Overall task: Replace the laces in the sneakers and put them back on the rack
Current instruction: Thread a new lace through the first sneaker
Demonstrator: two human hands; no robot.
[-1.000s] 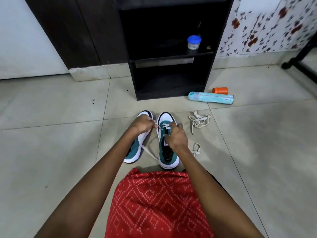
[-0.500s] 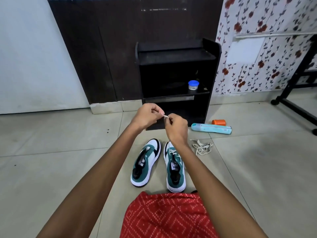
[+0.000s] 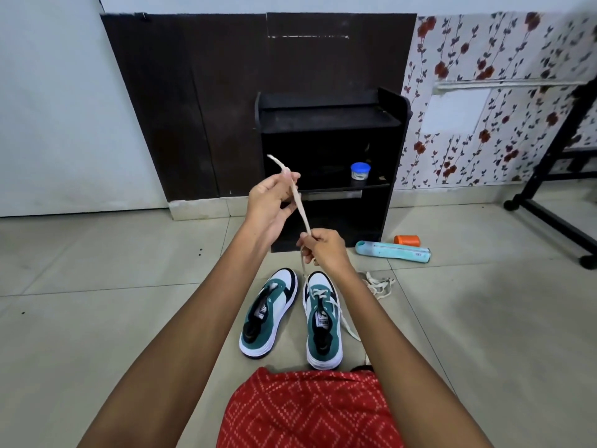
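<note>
Cream flat lace (image 3: 298,206): taut, rising from right sneaker (image 3: 322,321) | left hand (image 3: 269,202): raised, pinches upper end | right hand (image 3: 323,248): grips lace below.

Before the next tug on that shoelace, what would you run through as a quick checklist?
1. Lace held at both ends of the stretched part, by left hand and right hand: ok.
2. Lace runs down into the right sneaker: ok.
3. Left sneaker laced: not ok, no lace visible in it.
4. Spare lace lies on the floor beside the right sneaker: ok.
5. Room on the rack for both sneakers: cannot tell; a blue-lidded jar sits on one shelf, the lower one is dark.
</note>
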